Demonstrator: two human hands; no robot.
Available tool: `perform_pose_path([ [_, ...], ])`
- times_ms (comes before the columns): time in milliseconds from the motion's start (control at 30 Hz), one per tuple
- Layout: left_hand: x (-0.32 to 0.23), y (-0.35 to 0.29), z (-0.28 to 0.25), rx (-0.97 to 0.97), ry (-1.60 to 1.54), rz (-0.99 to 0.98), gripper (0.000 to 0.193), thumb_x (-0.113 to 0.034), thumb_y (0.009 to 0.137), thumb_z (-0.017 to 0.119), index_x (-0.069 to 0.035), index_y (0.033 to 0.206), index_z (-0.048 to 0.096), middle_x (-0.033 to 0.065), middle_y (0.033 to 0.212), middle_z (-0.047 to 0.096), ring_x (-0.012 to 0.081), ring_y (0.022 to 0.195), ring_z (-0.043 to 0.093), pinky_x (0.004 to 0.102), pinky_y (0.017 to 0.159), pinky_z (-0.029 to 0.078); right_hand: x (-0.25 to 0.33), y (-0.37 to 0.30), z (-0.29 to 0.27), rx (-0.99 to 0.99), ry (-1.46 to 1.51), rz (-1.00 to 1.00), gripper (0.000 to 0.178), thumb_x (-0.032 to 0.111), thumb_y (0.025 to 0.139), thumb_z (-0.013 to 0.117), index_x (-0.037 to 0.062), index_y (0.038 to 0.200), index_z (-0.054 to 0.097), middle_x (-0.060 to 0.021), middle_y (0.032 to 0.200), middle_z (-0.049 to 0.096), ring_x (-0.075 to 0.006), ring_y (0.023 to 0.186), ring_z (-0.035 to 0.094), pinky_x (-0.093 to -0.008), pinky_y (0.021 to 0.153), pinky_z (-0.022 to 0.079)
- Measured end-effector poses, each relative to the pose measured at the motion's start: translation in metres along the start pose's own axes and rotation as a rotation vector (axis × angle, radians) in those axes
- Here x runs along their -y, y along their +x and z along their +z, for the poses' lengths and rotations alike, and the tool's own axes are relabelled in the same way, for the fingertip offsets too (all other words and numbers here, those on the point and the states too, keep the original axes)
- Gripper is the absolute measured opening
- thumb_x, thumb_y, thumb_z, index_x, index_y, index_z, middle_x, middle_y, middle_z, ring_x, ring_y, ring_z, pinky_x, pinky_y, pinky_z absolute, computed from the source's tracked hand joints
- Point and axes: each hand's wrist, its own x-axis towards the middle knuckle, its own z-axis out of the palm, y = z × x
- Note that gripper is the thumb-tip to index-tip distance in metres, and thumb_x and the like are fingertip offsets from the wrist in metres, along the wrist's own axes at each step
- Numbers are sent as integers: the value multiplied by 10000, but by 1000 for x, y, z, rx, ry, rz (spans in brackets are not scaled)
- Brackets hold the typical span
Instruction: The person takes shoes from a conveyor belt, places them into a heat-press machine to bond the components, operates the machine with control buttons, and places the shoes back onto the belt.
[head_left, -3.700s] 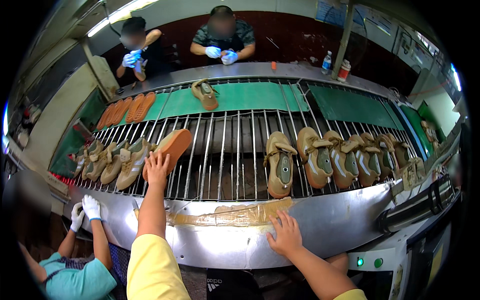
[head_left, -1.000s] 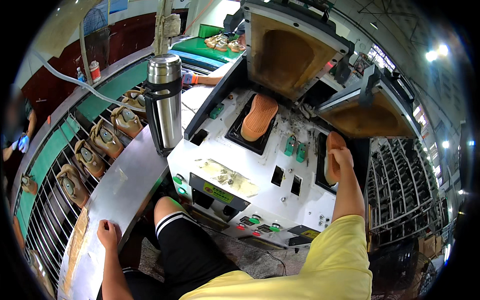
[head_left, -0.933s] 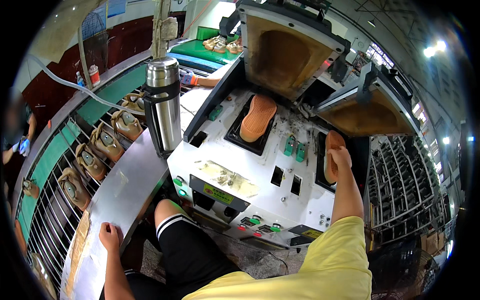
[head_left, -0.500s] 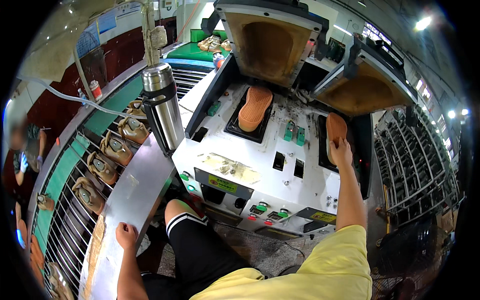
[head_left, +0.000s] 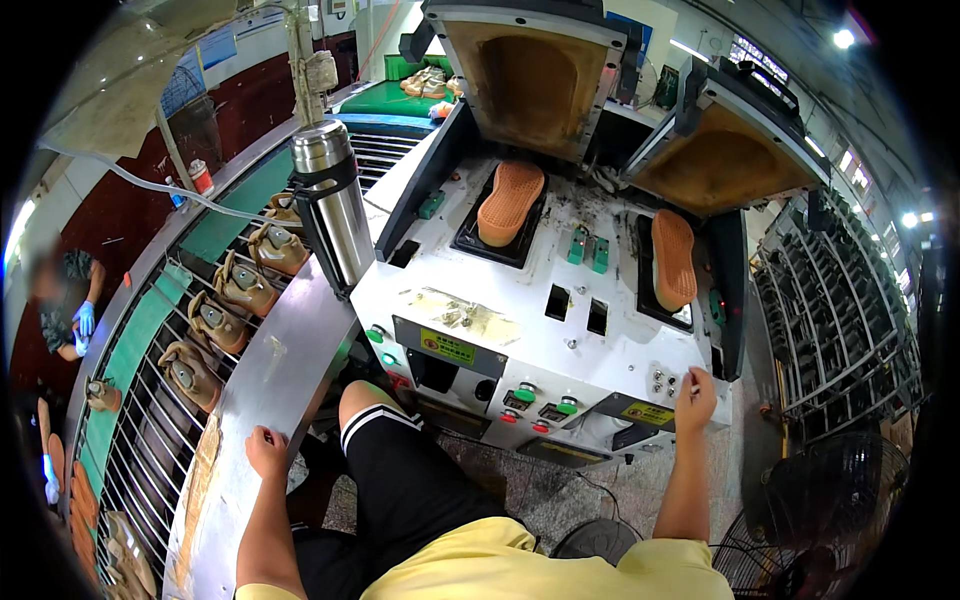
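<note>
Factory floor, white press machine (head_left: 520, 330): right hand (head_left: 694, 385) pinching front-panel switch (head_left: 672, 380); left hand (head_left: 266, 452) loosely curled on steel ledge (head_left: 290, 360).

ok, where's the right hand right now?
In the head view, the right hand is at the lower right, its fingers touching the small switches on the front right corner of the white press machine, just below the right-hand orange shoe sole.

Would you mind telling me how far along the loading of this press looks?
Done: an orange sole lies in the left tray and another in the right tray. In hand: the right hand touches the small switches; the left hand rests on the metal ledge. Left: both lids are up.
</note>
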Motion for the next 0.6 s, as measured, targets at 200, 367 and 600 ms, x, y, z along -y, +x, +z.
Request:
perform_pose_path([
  [200,-114,-24,20,281,-415,-118,73,-110,785,605,-44,802,629,141,760,616,306,720,604,403,673,492,-38,-70,-3,-609,339,313,150,119,905,504,-22,923,551,-53,830,537,-163,742,485,-296,688,425],
  [367,-314,-91,8,937,-686,403,232,-253,847,627,-33,904,671,165,852,663,308,796,654,395,716,511,-37,-111,-9,-797,400,767,213,223,928,444,42,831,497,-3,690,410,-135,614,366,-278,565,340],
  [600,-449,-148,60,1200,-765,637,194,-153,865,520,-21,935,645,209,883,649,396,859,606,465,751,469,-23,-88,-30,-319,1255,1233,364,462,928,466,163,726,426,27,618,375,-117,538,352,-270,519,302],
])
